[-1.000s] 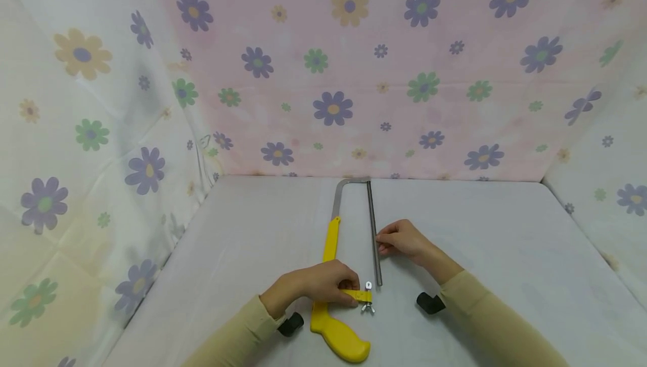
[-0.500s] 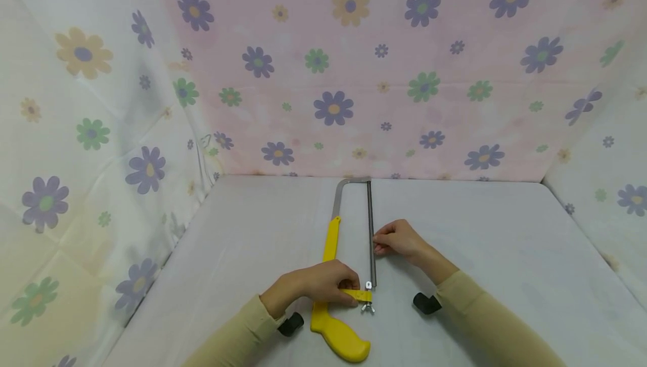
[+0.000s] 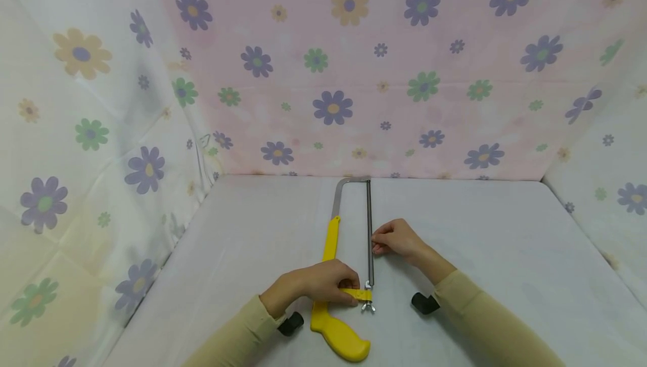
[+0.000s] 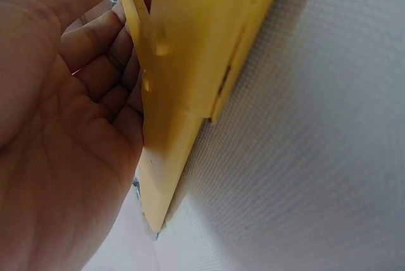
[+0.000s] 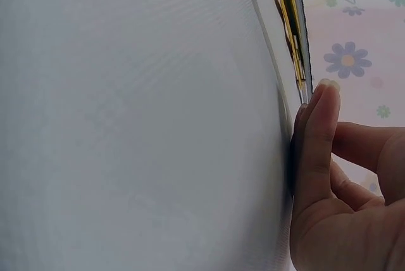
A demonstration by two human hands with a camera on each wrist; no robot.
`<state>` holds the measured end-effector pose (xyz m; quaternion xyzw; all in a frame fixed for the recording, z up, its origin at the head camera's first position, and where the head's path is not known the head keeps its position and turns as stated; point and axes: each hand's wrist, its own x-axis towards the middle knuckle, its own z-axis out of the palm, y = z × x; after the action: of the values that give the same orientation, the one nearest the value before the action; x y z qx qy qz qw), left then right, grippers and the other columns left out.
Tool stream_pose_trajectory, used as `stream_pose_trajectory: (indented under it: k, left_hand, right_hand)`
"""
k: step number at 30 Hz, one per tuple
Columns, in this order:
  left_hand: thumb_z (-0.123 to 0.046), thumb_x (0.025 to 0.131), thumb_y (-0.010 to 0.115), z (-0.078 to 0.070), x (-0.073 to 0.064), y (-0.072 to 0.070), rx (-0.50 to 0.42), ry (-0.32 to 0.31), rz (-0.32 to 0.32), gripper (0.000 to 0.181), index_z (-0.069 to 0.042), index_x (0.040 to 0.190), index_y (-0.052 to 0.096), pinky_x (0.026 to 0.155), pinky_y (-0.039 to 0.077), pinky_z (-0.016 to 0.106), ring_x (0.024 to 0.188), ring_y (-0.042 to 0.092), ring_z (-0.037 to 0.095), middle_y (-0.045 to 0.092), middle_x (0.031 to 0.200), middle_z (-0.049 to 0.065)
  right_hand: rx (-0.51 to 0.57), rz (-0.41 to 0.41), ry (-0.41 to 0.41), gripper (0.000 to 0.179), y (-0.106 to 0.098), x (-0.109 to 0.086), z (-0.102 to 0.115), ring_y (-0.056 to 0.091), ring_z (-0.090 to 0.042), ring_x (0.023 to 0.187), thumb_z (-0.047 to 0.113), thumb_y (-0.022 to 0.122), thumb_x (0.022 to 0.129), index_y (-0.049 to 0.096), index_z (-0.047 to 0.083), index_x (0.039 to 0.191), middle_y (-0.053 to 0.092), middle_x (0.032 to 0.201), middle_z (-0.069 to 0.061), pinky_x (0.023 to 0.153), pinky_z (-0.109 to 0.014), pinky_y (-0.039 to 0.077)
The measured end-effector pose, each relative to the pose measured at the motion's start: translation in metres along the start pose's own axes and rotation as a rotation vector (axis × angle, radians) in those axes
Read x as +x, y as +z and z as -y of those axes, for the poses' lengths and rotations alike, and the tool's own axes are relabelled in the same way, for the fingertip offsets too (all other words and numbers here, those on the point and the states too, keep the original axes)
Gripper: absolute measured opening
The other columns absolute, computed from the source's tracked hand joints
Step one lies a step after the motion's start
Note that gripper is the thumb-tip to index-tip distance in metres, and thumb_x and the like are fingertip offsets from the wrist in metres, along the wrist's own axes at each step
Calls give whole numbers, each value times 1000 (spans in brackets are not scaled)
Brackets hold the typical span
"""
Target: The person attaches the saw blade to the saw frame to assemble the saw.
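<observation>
A hacksaw with a yellow handle (image 3: 346,341) and a grey metal front bow (image 3: 337,201) lies on the white table in the head view. My left hand (image 3: 326,278) grips the short yellow arm that carries the wing nut (image 3: 368,307). The left wrist view shows that hand (image 4: 69,113) against the yellow frame (image 4: 190,49). My right hand (image 3: 400,240) pinches the dark hacksaw blade (image 3: 369,215) near its middle. The blade's far end meets the bow's tip, and its near end is at the small metal blade holder (image 3: 368,285). Whether it is hooked there I cannot tell.
White cloth covers the table (image 3: 485,221). A pink flowered cloth (image 3: 283,103) hangs at the back, with pale flowered cloth at both sides. Black camera pieces (image 3: 291,324) sit beside the wrists.
The near end of the blade has swung left, from beside the blade holder to right at it. My right hand has shifted slightly left with it, while the left hand stays in place.
</observation>
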<state>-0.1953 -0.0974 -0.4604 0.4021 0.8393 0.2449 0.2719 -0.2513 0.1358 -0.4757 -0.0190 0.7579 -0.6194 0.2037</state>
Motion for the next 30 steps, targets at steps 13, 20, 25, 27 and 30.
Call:
stream_pose_trajectory:
  k: [13,20,25,27,30]
  left_hand:
    - [-26,95,76,0,0,0,-4,-6,0,11,-18,98,70,71,47,17,73,52,0,61,82,-14]
    - [-27,95,76,1,0,0,-10,-6,1,11,-18,98,70,70,46,17,73,52,1,61,82,-13]
    - [-26,95,76,1,0,0,-11,-5,0,11,-18,98,70,70,46,17,73,52,1,61,82,-13]
    - [-26,95,76,1,0,0,-11,-4,-1,11,-18,98,70,70,47,17,73,52,1,61,82,-13]
    - [-26,95,76,1,0,1,-10,-1,0,11,-17,98,70,70,47,17,73,52,1,61,82,-13]
  right_hand:
    - [-7,-4,5,21,-1,1,-2,67,-13,69,0,64,98,67,-16,111,70,81,-10,67,-25,58]
    - [6,0,13,23,-1,2,-2,68,-13,71,2,64,99,66,-16,112,70,83,-10,68,-25,58]
    - [7,-2,16,23,0,1,-1,68,-14,72,3,64,99,67,-16,112,71,85,-11,69,-26,58]
    - [4,-4,15,22,1,1,-1,68,-14,72,3,64,99,67,-15,112,71,86,-12,69,-26,58]
    - [-7,-4,15,22,1,1,-2,67,-14,71,3,64,99,67,-15,111,70,85,-11,69,-26,58]
